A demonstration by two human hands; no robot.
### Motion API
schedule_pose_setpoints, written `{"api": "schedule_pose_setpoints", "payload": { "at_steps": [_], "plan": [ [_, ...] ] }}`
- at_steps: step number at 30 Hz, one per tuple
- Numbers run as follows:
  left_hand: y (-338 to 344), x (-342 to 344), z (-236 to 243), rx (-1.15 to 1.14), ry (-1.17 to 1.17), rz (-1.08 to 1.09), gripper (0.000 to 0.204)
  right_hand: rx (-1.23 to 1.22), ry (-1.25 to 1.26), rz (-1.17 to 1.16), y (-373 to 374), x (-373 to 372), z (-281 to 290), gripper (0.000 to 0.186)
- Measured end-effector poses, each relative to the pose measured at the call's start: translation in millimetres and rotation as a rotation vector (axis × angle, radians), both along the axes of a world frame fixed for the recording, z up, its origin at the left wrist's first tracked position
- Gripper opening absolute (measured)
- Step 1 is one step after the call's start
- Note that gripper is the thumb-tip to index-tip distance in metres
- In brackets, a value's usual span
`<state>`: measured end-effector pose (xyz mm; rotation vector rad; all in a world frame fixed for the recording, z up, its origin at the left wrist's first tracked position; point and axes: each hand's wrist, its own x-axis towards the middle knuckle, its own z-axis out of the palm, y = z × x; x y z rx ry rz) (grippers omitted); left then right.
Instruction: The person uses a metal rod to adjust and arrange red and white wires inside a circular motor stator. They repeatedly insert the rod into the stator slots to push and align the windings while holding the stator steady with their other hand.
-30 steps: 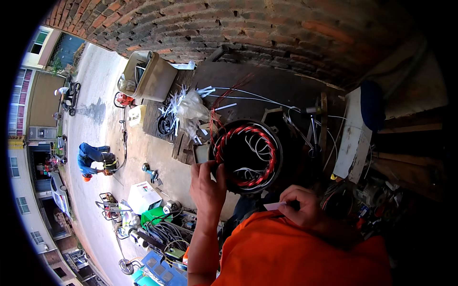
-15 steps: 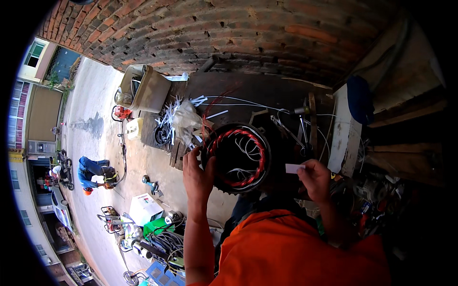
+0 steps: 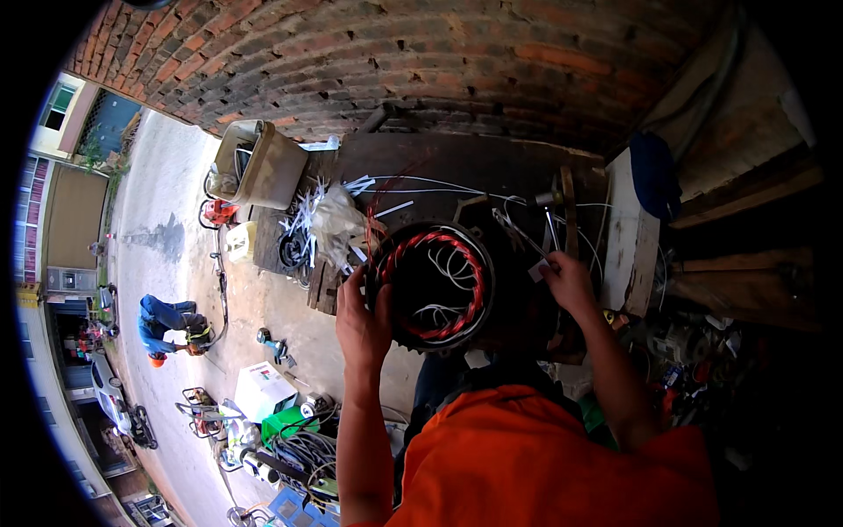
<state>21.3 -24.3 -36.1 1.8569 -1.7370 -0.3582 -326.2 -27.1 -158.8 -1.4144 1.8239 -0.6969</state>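
An electric motor stator (image 3: 479, 290), a dark round housing ringed inside by red-wrapped windings, stands in front of me with pale wires in its hollow. My left hand (image 3: 363, 318) grips its left rim, thumb toward the opening and fingers outside. To the right of it, my right hand (image 3: 566, 279) pinches a small pale slip of paper or card (image 3: 537, 270). Just beyond those fingers lies a hammer-like tool (image 3: 551, 220) with a shiny metal shaft. Thin red wires (image 3: 372, 215) rise from the stator's left side.
White strips and a clear plastic bag (image 3: 336, 215) lie left on the dark bench (image 3: 421, 154), near a beige bin (image 3: 272, 171). A brick wall (image 3: 421, 70) closes the far side. Another person (image 3: 167, 325) bends over a machine on the road. Cables (image 3: 303, 457) clutter the ground lower left.
My right hand has moved away from me with the pale slip, up to the hammer-like tool. My left hand keeps its hold on the stator.
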Motion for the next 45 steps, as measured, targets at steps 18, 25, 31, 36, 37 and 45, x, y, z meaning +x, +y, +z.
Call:
{"api": "schedule_pose_setpoints", "payload": {
  "at_steps": [18,25,31,36,37,45],
  "plan": [
    [-110.7,26.5,49.1,-0.071,-0.136,-0.808,0.031,-0.376,0.005,-0.33,34.1,99.0,111.4,0.016],
    [-131.2,23.5,37.9,-0.121,-0.229,-0.94,0.017,-0.502,0.102,-0.362,38.6,160.7,134.2,0.013],
    [-147.4,37.3,31.6,0.169,0.033,-0.819,0.017,-0.598,0.298,-0.357,37.5,172.7,137.6,0.014],
    [-137.5,29.9,43.6,-0.03,-0.128,-0.754,0.027,-0.491,0.414,-0.263,27.7,177.2,145.4,0.017],
    [-131.4,26.8,54.3,-0.237,-0.261,-0.772,0.029,-0.453,0.419,-0.235,28.0,176.9,147.2,0.018],
    [-159.4,-25.4,50.6,-0.075,-0.067,-1.477,0.017,-0.336,0.689,-0.136,16.5,186.4,143.2,0.015]
  ]
}}
